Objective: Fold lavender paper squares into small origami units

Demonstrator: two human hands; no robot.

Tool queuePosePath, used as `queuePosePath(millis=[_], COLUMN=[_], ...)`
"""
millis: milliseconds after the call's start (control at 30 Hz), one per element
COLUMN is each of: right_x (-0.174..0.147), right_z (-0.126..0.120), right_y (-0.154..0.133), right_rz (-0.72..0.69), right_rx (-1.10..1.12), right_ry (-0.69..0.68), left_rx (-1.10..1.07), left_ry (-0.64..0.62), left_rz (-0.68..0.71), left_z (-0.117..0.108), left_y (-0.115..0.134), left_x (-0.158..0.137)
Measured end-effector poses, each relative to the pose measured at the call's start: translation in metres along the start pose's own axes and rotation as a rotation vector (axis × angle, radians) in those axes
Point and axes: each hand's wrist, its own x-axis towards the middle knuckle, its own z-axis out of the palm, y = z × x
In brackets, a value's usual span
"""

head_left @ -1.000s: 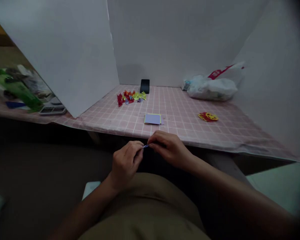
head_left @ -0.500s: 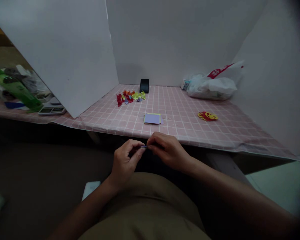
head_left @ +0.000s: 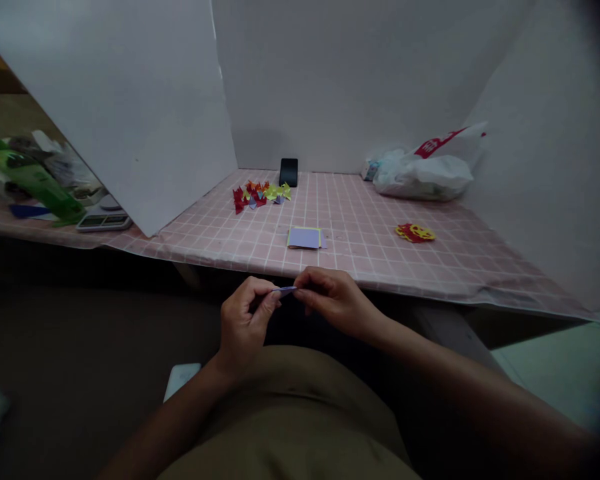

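Pinching the purple paper (head_left: pixel 286 289) between them, your left hand (head_left: pixel 244 321) and right hand (head_left: pixel 337 298) needed light, even pressure.

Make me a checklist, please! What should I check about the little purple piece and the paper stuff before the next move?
1. Left hand has hold of the small purple piece: ok, pinched between thumb and finger.
2. Right hand is on it too: ok, fingertips at the piece's right end.
3. Folds in the piece are neat: cannot tell, it shows almost edge-on.
4. Paper stack is lined up: not ok, a purple bit pokes out on the right.
5. Colorful folded pieces are apart from the stack: ok, they sit farther back, near the black object.
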Motion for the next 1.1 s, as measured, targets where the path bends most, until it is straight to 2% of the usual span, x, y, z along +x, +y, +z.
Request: queuePosePath(millis=[133, 300, 367, 467, 533, 800, 900, 1100], right_x=[0.000, -0.002, -0.003, -0.003, -0.002, 0.001, 0.000, 0.001], right_z=[0.003, 0.005, 0.005, 0.004, 0.003, 0.007, 0.007, 0.001], right_y=[0.002, -0.001, -0.003, -0.005, -0.006, 0.001, 0.000, -0.004], right_rz=[-0.001, 0.004, 0.017, 0.046, 0.066, 0.076, 0.076, 0.100], right_rx=[0.055, 0.004, 0.009, 0.029, 0.022, 0.073, -0.019, -0.029], right_ry=[-0.002, 0.029, 0.030, 0.025, 0.012, -0.025, -0.021, -0.043], left_rx=[0.032, 0.033, 0.001, -0.096, -0.134, -0.079, -0.112, -0.204], left_ry=[-0.006, -0.013, -0.009, -0.026, -0.031, -0.076, -0.084, -0.139], left_rz=[0.054, 0.074, 0.010, -0.184, -0.254, -0.185, -0.251, -0.373], left_z=[0.000, 0.002, 0.003, 0.004, 0.004, 0.003, 0.005, 0.004], left_y=[-0.003, -0.004, -0.001, 0.002, 0.003, 0.005, 0.006, 0.005], left_x=[0.000, -0.001, 0.000, 0.001, 0.002, 0.001, 0.003, 0.008])
